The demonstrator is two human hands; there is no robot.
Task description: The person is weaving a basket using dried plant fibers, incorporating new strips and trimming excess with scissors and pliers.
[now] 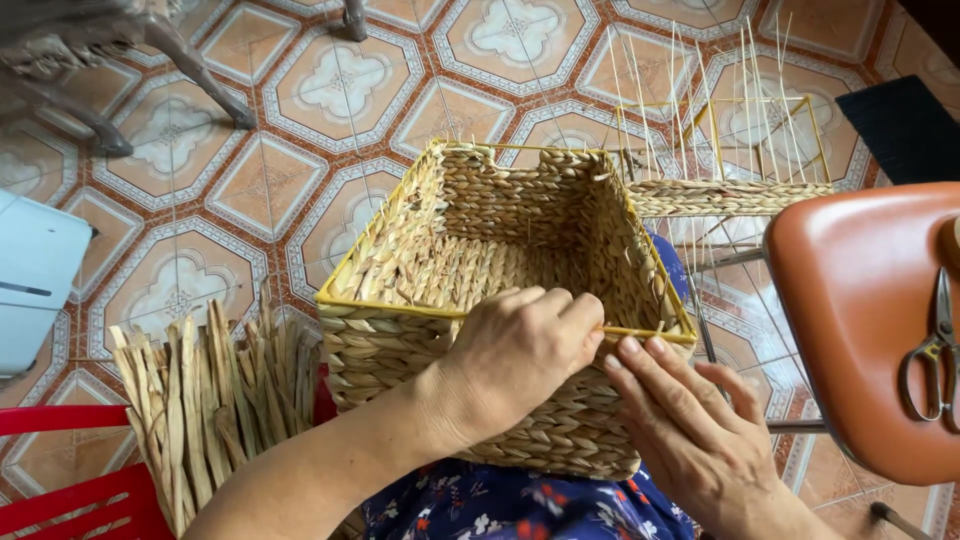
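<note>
- On our lap, in the head view, we are steadying a square woven basket (480, 300) of pale straw plait around a yellow wire frame.
- We are closing our left hand (520, 355) on the near rim, fingers curled together over the yellow wire.
- We are laying our right hand (690, 430) against the near right corner, fingers together and flat, gripping nothing.
- Walls and bottom are looking fully woven; the rim corner is seeming the part left.
- Beside us, dried straw strips (215, 395) are waiting on a red crate (60, 500); scissors (935, 350) are lying on an orange chair (850, 300); an unfinished frame (725, 170) is standing behind.
</note>
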